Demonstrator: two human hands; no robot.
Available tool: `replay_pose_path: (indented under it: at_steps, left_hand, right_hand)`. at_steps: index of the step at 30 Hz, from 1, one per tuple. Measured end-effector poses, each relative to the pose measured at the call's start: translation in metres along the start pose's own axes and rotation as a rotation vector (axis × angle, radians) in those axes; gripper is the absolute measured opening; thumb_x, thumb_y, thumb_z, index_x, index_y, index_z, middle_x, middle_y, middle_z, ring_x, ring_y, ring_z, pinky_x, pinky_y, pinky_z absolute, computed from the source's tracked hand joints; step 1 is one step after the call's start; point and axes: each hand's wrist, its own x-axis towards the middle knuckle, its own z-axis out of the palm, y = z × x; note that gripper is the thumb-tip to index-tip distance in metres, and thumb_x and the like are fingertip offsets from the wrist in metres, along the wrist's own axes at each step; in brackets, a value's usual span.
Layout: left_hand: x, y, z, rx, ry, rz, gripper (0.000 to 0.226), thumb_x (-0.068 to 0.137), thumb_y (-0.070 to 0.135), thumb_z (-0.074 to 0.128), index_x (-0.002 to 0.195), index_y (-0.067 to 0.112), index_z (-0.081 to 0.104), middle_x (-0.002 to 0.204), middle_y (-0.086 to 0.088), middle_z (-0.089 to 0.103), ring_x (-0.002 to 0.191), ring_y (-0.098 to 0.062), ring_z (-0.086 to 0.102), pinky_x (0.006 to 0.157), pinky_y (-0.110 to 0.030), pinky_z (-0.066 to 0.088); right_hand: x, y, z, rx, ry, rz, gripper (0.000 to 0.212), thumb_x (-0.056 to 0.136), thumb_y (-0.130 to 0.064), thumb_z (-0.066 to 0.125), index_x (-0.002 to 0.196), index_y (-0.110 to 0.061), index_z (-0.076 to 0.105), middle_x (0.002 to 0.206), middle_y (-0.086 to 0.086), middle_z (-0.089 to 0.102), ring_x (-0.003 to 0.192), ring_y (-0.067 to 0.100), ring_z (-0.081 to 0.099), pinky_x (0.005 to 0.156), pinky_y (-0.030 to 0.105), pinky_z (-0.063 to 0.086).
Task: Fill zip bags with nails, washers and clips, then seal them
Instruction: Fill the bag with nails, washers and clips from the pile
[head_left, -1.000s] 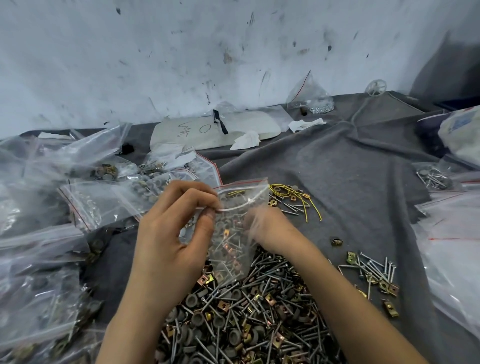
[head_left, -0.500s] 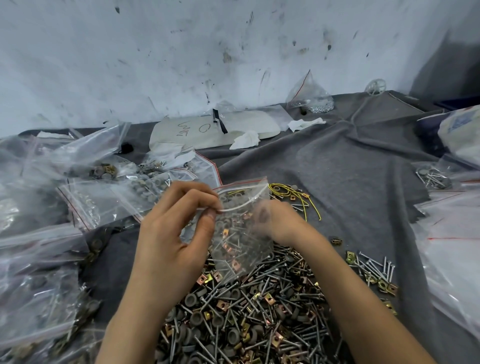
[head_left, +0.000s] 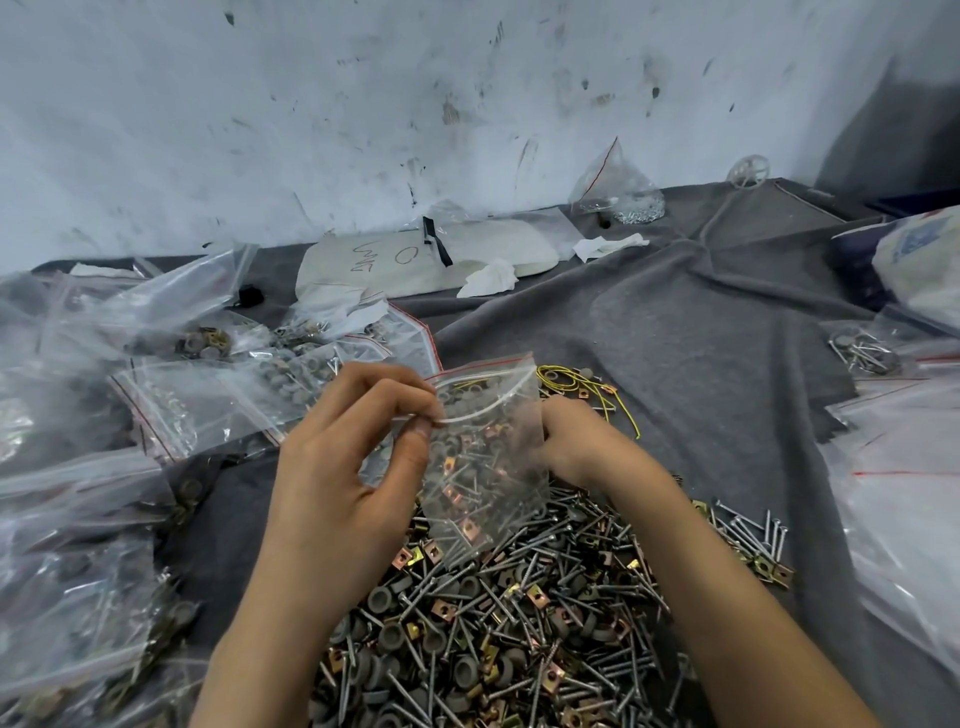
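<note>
Two hands tended a clear, red-lined plastic zip bag (head_left: 488, 467), part-filled, hanging from the pinching thumb and fingertips of the left hand (head_left: 332, 467), probably to keep its mouth open; fingers of the right hand (head_left: 576, 441) sat hidden behind it, grip undeterminable.

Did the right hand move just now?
Yes. The right hand, beside the zip bag, slid a little to the right, closer to the yellow wire lying on the grey cloth.
</note>
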Motion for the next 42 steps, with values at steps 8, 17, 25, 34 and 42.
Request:
replay_pose_path:
  at_steps: [8,17,25,34,42]
  left_hand:
    - [0.0,0.0,0.0,-0.013,0.002,-0.01,0.023,0.087,0.028,0.048,0.087,0.015,0.067,0.102,0.009,0.059,0.1,-0.016,0.06,0.08,-0.038,0.053]
    - [0.0,-0.001,-0.001,-0.016,0.007,-0.002,0.02,0.087,0.027,0.048,0.087,0.017,0.066,0.102,0.011,0.059,0.099,-0.014,0.06,0.079,-0.033,0.052]
    - [0.001,-0.001,-0.001,0.01,-0.019,-0.004,0.024,0.087,0.028,0.047,0.086,0.015,0.067,0.102,0.009,0.059,0.099,-0.014,0.06,0.078,-0.027,0.049]
    - [0.0,0.007,0.005,0.004,-0.057,0.099,0.021,0.089,0.022,0.049,0.086,0.011,0.066,0.1,0.004,0.059,0.096,-0.016,0.061,0.076,-0.038,0.051]
    - [0.0,0.008,0.003,-0.009,-0.009,0.091,0.017,0.089,0.021,0.048,0.086,0.017,0.065,0.101,0.007,0.059,0.098,-0.015,0.061,0.076,-0.037,0.052]
  right_hand:
    - [0.003,0.007,-0.004,0.038,0.005,0.019,0.013,0.082,-0.013,0.07,0.094,-0.016,0.075,0.095,0.002,0.071,0.086,0.015,0.062,0.069,0.023,0.045]
    - [0.003,0.002,0.008,-0.042,0.031,0.041,0.018,0.083,-0.012,0.068,0.101,-0.009,0.07,0.106,0.008,0.069,0.101,0.023,0.061,0.085,0.031,0.049]
    - [-0.01,-0.015,-0.02,0.266,0.291,-0.068,0.018,0.091,-0.006,0.06,0.104,-0.011,0.07,0.1,0.006,0.071,0.091,0.014,0.064,0.078,0.026,0.047]
    - [-0.086,-0.074,-0.052,0.736,0.396,-0.592,0.009,0.087,-0.006,0.063,0.087,-0.015,0.064,0.084,0.0,0.074,0.083,0.011,0.068,0.077,0.023,0.051]
    - [-0.08,-0.067,-0.055,0.693,0.415,-0.475,0.011,0.09,-0.014,0.063,0.092,-0.019,0.072,0.088,-0.005,0.073,0.082,0.003,0.065,0.073,0.014,0.048]
